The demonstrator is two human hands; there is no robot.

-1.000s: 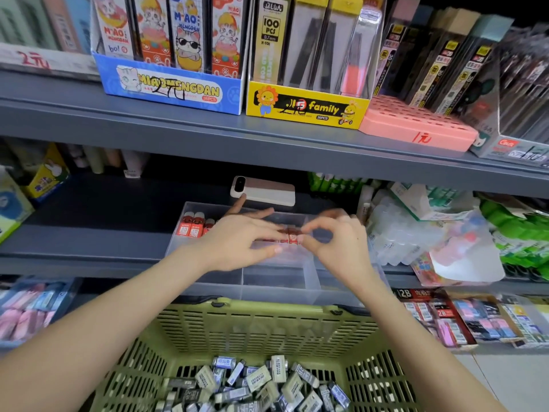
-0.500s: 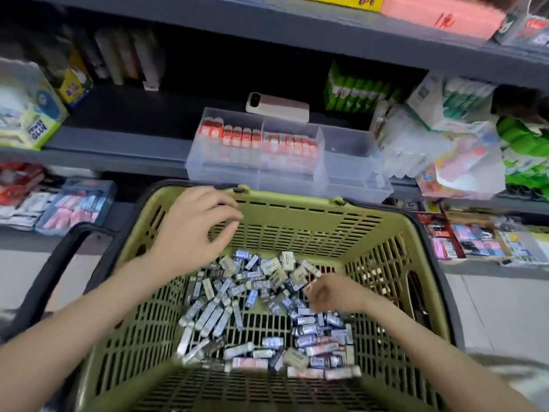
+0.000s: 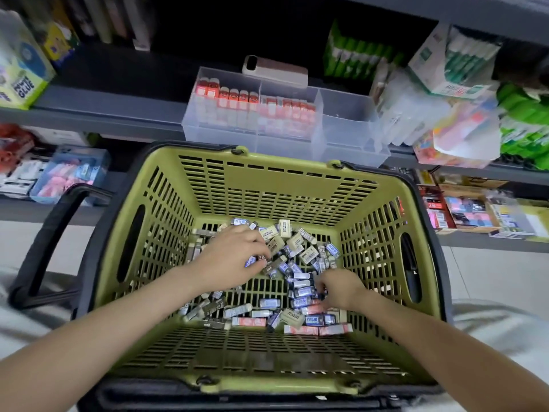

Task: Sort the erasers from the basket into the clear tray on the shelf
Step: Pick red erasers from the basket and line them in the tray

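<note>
The green basket [image 3: 267, 179] sits in front of me with a loose pile of erasers [image 3: 297, 263] on its floor: blue, cream, grey and red sleeves. My left hand [image 3: 231, 257] is down in the pile, its curled fingers pinching a dark eraser marked 2B [image 3: 259, 259]. At the pile's right side my right hand [image 3: 338, 289] curls its fingers over blue and red erasers [image 3: 312, 309]; its grip is hidden. On the grey shelf behind stands the clear tray [image 3: 350, 135], with rows of red erasers [image 3: 237, 98] upright in its left and middle compartments.
A phone [image 3: 276, 69] lies on the shelf behind the tray. Green packs [image 3: 356, 55] and plastic-wrapped goods [image 3: 445, 129] crowd the shelf to the right, glue boxes [image 3: 23, 75] the left. The basket's black handle [image 3: 50, 233] sticks out left. Stationery trays [image 3: 71, 173] line the lower shelf.
Both hands came away from the tray and dropped into the basket. The left hand has since gone from hovering over the pile down onto the erasers. The view tilted downward.
</note>
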